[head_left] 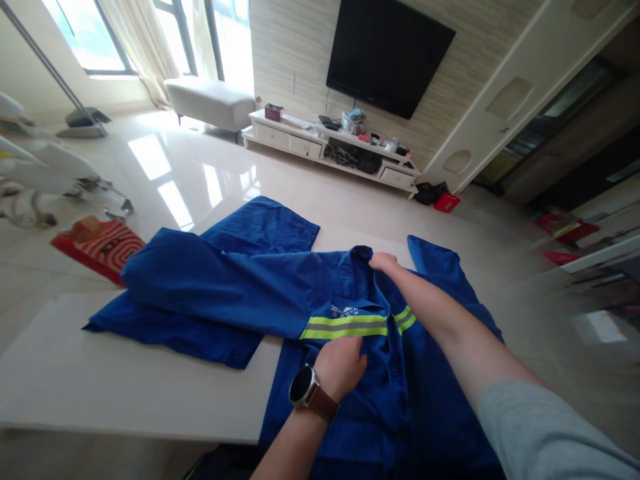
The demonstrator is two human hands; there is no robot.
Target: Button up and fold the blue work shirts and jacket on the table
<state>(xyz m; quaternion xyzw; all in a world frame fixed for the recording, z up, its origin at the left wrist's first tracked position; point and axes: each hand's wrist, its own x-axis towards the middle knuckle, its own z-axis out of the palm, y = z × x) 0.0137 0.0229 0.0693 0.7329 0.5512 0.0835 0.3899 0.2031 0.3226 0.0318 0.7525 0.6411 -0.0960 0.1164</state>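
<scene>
A blue work jacket [345, 413] lies front up across a white table, with a yellow-green and grey reflective band and white lettering on its chest. My right hand [384, 262] is closed on the jacket near its collar. Lower down, just below the reflective band, my left hand [341, 365] is curled against the jacket front; its fingertips are mostly hidden. A watch with a brown strap [313, 393] is on my left wrist. One sleeve [215, 283] stretches to the left over more blue cloth [175, 337], and another blue piece [433, 257] sticks out at the right.
The white table [150, 393] runs under the clothes. A red paper bag [103, 247] stands past its far left edge. Beyond are a low white TV cabinet [285, 137], a white bench [210, 103], a wall-mounted television [390, 53] and a dustpan [85, 127].
</scene>
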